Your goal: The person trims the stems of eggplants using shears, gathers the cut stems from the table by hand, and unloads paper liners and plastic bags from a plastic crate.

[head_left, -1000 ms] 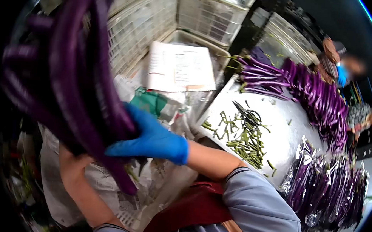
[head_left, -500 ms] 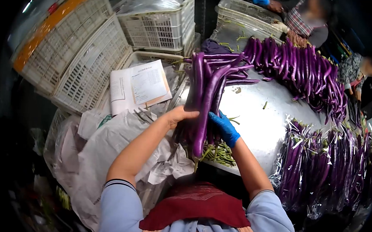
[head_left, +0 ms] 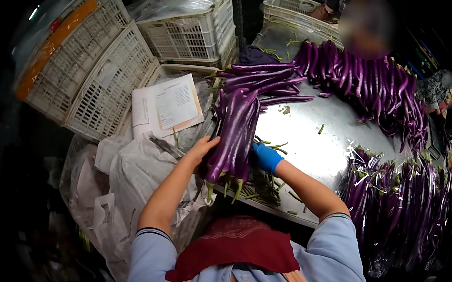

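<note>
A bundle of long purple eggplants [head_left: 235, 134] lies between my hands near the table's front edge, stem ends pointing toward me. My bare left hand [head_left: 203, 149] presses its left side, the thumb lying on the purple skin. On the right side, my right hand [head_left: 267, 157], in a blue glove, holds against the bundle; its fingertips are partly hidden behind it. Cut green stems [head_left: 264, 192] are scattered beneath and to the right of the bundle. Just beyond it, more loose eggplants [head_left: 264, 76] lie crosswise on the metal table [head_left: 310, 141].
A long row of eggplants [head_left: 361, 87] lines the table's far side. Bagged eggplants [head_left: 402, 200] stand at the right. White crates [head_left: 183, 36], a paper sheet [head_left: 173, 106] and crumpled wrapping paper [head_left: 134, 182] are at the left. Other people are at the far side.
The bundle has come down toward me, and its eggplants now lie more evenly side by side. My right hand has shifted slightly left. A co-worker's head has moved closer over the far row.
</note>
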`<state>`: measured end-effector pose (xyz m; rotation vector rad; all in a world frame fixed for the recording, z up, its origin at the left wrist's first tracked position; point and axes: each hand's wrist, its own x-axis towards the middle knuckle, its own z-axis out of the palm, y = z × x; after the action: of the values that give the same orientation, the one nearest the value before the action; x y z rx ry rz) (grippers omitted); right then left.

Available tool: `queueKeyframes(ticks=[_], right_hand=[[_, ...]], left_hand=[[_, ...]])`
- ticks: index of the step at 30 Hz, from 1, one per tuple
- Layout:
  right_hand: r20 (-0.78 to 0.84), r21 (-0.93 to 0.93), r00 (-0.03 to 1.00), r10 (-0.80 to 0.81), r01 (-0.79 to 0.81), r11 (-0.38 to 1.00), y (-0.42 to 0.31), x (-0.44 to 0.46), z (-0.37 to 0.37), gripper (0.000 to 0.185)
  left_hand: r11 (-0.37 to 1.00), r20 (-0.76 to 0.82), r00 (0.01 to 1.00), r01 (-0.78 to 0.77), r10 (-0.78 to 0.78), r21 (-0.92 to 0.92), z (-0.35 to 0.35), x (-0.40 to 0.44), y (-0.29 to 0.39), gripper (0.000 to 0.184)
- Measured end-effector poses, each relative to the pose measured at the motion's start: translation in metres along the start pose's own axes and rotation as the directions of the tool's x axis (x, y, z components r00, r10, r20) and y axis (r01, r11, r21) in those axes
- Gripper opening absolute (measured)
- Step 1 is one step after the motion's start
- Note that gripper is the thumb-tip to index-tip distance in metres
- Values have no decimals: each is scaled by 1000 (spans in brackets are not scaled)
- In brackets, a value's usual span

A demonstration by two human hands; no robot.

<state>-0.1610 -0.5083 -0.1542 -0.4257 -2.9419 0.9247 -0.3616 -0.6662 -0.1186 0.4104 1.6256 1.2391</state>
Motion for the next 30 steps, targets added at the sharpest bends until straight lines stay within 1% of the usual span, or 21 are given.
queueKeyframes(ticks=[3,4,7,8,9,11,12,13,14,17,18,19,21,22,23,24,25,26,27,29,30], right_hand=[[-53,-140,995,87,-94,986,-32,-4,-19,34],[-18,-114,996,93,-94,989,-29,-2,-16,35],[127,-197,976,178,-151,969,-48,-2,-46,39],[181,-234,976,120,-76,969,-37,-3,-54,47],[142,-199,988,58,-28,980,-44,-12,-72,53],[124,-299,992,19,19,954,-39,-23,-94,54],[160,-311,982,105,-51,949,-38,-28,-105,51],[109,-347,989,99,-56,936,-47,-38,-120,39],[7,-385,994,110,-99,918,-42,-45,-124,31],[-238,-507,966,98,-209,836,-24,-85,-140,12],[-300,-499,944,136,-277,821,-15,-104,-141,10],[-357,-488,919,169,-337,805,-7,-125,-139,8],[-529,-323,817,230,-445,835,10,-172,-127,9],[-562,-283,776,286,-506,815,21,-193,-114,7],[-585,-356,757,292,-563,746,33,-212,-96,9],[-536,-399,757,374,-617,679,38,-226,-81,12],[-447,-346,710,544,-698,627,38,-235,-67,13],[-385,-306,722,575,-687,659,47,-246,-51,17],[-323,-268,730,603,-681,681,56,-253,-39,21],[-226,-252,736,638,-677,691,57,-254,-33,25],[-214,-238,758,616,-652,720,76,-254,-29,26]], left_hand=[[998,91,996,-8,3,55,4,-3,6,47],[999,107,994,-14,10,35,7,-3,3,46],[999,130,990,-47,45,10,11,2,2,42],[998,121,991,-56,53,24,11,2,1,42],[997,114,992,-64,59,37,12,3,-1,41],[981,100,988,-132,119,144,15,6,-5,43],[964,93,984,-166,150,207,16,7,-7,44],[943,87,980,-196,179,270,19,2,-1,45],[759,99,968,-244,232,603,15,-5,9,48],[557,-13,864,-313,503,769,2,19,-29,50],[617,14,911,-290,411,732,-1,14,-23,52],[593,13,910,-281,414,754,-1,6,-19,52],[550,-23,908,-233,418,802,-6,-21,-10,53],[436,43,912,-236,407,869,-11,-41,1,55],[386,62,918,-225,391,895,-16,-66,3,65],[252,43,926,-147,374,957,-20,-94,9,72],[108,27,936,-69,350,992,-27,-118,11,79],[17,-32,931,27,363,999,-40,-134,3,90],[-33,-144,910,170,390,985,-51,-149,-2,95],[144,-450,796,430,404,891,-64,-177,-8,80],[145,-481,782,464,397,874,-77,-178,-25,73]])
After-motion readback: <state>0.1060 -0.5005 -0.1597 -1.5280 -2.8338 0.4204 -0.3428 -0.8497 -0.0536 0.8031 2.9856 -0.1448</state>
